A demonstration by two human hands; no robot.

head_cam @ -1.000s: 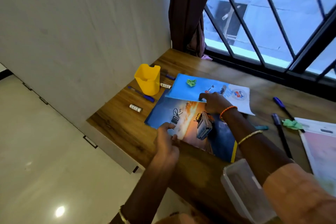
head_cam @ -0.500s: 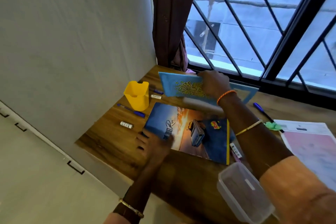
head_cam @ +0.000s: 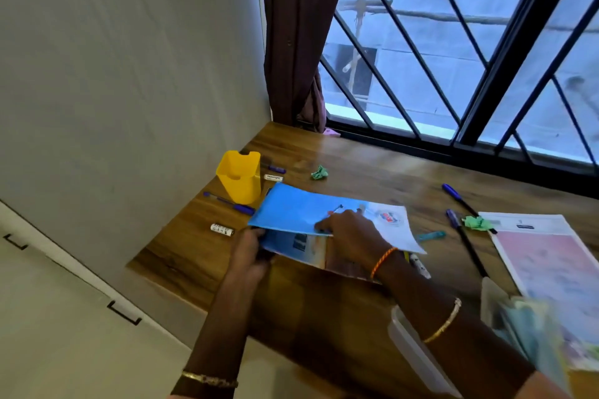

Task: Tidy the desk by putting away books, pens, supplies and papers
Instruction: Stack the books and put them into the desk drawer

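A blue book point(head_cam: 291, 210) lies on top of a sunset-cover book point(head_cam: 308, 248) in the middle of the wooden desk point(head_cam: 356, 172). My right hand point(head_cam: 351, 236) holds the blue book at its near edge, fingers on the cover. At the left corner of the lower book my left hand point(head_cam: 249, 256) grips its edge. A yellow pen holder point(head_cam: 240, 176) stands empty to the left, with a blue pen point(head_cam: 230, 203) and a small white tube point(head_cam: 222, 229) beside it. Two dark pens point(head_cam: 464, 238) lie to the right.
Crumpled green paper point(head_cam: 319, 173) lies behind the books and another green scrap point(head_cam: 475, 223) lies on the right pens. A pink printed sheet point(head_cam: 551, 266) covers the right side. A clear plastic box point(head_cam: 418, 356) hangs over the near edge. The wall is left, the barred window behind.
My right hand has brought the blue book down from the air onto the sunset-cover book. The left hand moved from lying on the lower book to gripping its left corner.
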